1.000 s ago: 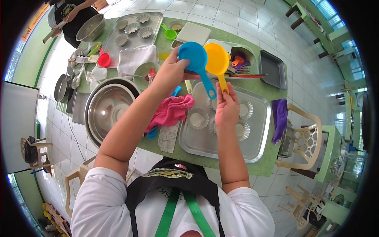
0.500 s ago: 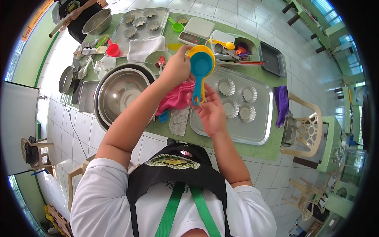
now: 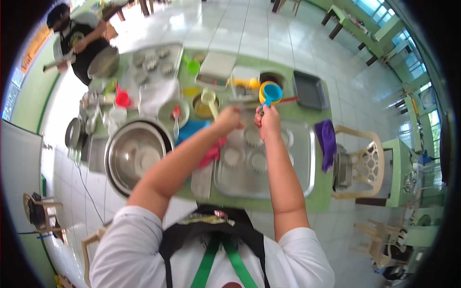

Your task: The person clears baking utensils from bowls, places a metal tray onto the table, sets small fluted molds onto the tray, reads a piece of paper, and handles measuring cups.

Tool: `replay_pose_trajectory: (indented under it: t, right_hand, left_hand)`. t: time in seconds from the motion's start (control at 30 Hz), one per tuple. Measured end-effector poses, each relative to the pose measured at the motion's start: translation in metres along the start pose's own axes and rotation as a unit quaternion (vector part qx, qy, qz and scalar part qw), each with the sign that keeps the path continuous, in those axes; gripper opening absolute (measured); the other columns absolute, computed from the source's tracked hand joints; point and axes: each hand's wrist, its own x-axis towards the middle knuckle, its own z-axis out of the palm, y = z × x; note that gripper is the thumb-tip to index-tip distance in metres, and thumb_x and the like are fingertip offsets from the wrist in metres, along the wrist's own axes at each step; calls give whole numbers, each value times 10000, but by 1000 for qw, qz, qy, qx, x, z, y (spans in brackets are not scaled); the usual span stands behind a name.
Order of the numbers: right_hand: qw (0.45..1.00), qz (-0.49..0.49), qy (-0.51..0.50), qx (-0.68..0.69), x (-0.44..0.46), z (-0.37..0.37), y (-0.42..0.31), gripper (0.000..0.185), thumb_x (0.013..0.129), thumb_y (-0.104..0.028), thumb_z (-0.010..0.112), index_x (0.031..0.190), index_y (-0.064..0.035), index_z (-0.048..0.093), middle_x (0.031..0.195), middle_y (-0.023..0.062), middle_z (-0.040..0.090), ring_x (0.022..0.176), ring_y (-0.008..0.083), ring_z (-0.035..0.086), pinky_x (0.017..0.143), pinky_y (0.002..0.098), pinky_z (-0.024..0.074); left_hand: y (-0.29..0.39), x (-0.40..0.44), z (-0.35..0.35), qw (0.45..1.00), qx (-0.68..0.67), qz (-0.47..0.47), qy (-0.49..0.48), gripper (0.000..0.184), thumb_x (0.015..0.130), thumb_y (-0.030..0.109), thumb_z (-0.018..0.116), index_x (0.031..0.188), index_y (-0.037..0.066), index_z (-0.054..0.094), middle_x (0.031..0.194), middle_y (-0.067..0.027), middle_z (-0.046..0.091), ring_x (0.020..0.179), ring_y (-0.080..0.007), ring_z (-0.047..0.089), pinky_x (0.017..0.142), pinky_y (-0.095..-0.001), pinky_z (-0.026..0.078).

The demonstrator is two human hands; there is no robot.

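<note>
My right hand (image 3: 269,122) is closed around the handles of a blue measuring cup (image 3: 273,91) and a yellow measuring cup (image 3: 262,97), held one against the other above the far edge of a metal tray. My left hand (image 3: 230,120) is apart from them, to the left, blurred by motion with its fingers unclear. Close by it, a pale measuring cup (image 3: 209,97) lies over a small bowl (image 3: 201,108). Several fluted tart molds (image 3: 233,156) sit on the metal tray (image 3: 300,180) under my forearms.
Nested steel bowls (image 3: 139,153) stand at the left, near a plate (image 3: 165,113) with a red-headed utensil. Farther back are a digital scale (image 3: 216,67), a green scoop (image 3: 193,66) and a red cup (image 3: 123,99). At right lie a dark pan (image 3: 309,89) and purple cloth (image 3: 326,144). A co-worker (image 3: 79,43) stands far left.
The cups have moved right, from both hands to my right hand alone. My left hand has let go and moved down and apart. The head view has shifted, showing more of the room beyond.
</note>
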Motion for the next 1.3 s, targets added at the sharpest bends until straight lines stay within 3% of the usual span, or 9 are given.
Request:
replay_pose_trajectory:
  t: [0.07,0.3,0.43,0.57,0.7,0.77,0.87,0.93,1.3]
  right_hand:
    - [998,40,48,16,59,-5,4,160,1009,-190,404,1063,-70,496,807,52,540,518,109,430,427,254,329]
    - [993,77,90,-24,153,-18,15,240,1015,-235,376,1042,-52,528,855,107,618,630,199,636,480,303,510]
    - [994,12,67,-91,124,-18,-10,245,1024,-266,423,1072,-51,532,886,74,603,651,166,632,558,297,530]
    - [971,-200,-11,-132,39,-10,-72,221,1025,-189,434,1098,-37,575,899,42,605,710,98,572,641,231,458]
    - [842,-491,-110,-196,-93,11,-162,241,936,-78,407,1007,72,581,875,140,615,687,187,535,643,272,450]
    - [624,-666,-65,-403,-145,2,-188,195,947,-157,510,1027,1,591,866,116,589,680,239,542,615,322,424]
    - [681,-692,-159,-179,-194,24,-205,221,954,-171,513,1097,-6,545,849,126,577,693,246,551,567,332,404]
    - [506,-763,-236,-325,-210,20,-217,602,1003,-56,293,1545,-180,64,1065,161,485,524,206,532,418,282,410]
    - [560,-722,-336,-228,-279,72,-173,515,1036,-106,208,1534,-161,87,1149,162,497,571,233,566,439,283,427]
  left_hand:
    - [-51,56,-9,709,576,384,-136,310,892,146,553,1119,-57,608,949,-215,662,727,-310,699,679,-397,578]
    - [62,54,22,944,315,-84,49,387,914,307,645,877,-77,682,805,-167,680,828,-259,694,668,-434,522]
    - [51,71,9,977,-159,-127,68,174,870,-45,534,1009,-129,596,987,-234,640,872,-303,683,758,-310,611]
    - [-46,91,-30,958,-237,13,-161,440,820,210,618,1253,142,590,1241,-52,623,1104,-203,612,919,-381,524]
    - [127,-32,-41,972,-197,-120,52,386,920,16,463,1302,-36,479,1134,-188,573,969,-276,652,861,-340,560]
    - [132,-68,-58,989,-104,-73,78,319,914,16,439,1206,-42,555,1073,-130,607,913,-206,645,838,-310,543]
    - [133,-134,-68,992,72,-23,102,248,901,26,454,1075,-36,619,927,-116,665,886,-188,643,800,-313,506]
    - [138,-178,-66,978,193,-21,81,225,919,34,465,1071,-11,624,963,-131,669,915,-205,658,819,-338,507]
    - [42,-307,-56,923,382,-32,-27,281,878,12,474,1125,-44,597,1120,-225,575,1025,-397,592,908,-461,469]
